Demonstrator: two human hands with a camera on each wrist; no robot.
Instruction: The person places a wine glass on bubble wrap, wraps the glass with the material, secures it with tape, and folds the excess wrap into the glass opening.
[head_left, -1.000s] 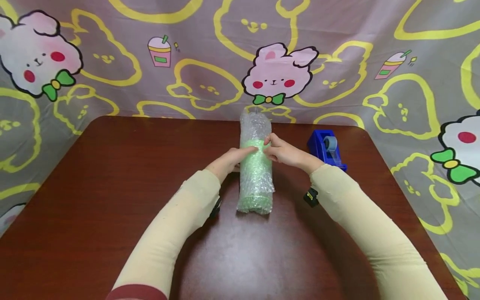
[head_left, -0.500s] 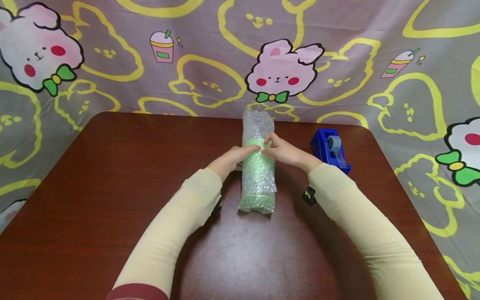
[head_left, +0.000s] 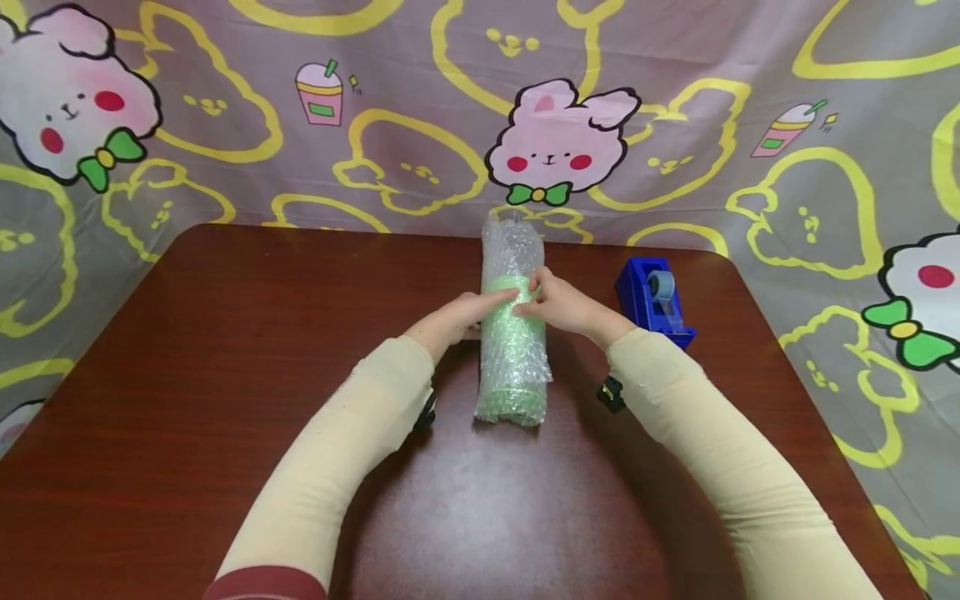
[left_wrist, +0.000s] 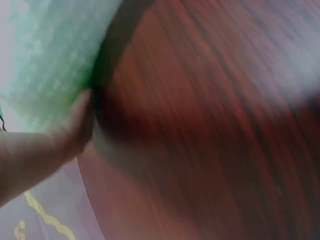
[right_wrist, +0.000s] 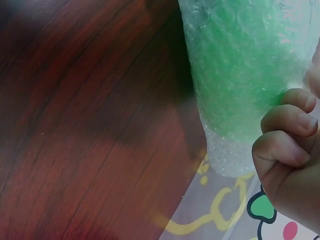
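Note:
A long green cylinder wrapped in bubble wrap lies on the table, pointing away from me; what it is under the wrap cannot be made out. My left hand grips its left side, thumb across the top and the other fingers low beside it. From the right, my right hand touches the upper part of the wrap with its thumb, a gap showing between thumb and forefinger. In the right wrist view the curled fingers hold nothing visible. The blurred left wrist view shows the left hand against the green wrap.
A blue tape dispenser with a roll of clear tape stands right of the right hand. The dark brown wooden table ends at a cartoon-printed cloth behind and at the right side.
The right thumb has shifted slightly left and toward me over the wrap. My left hand keeps its grip, and the wrapped cylinder stays in place.

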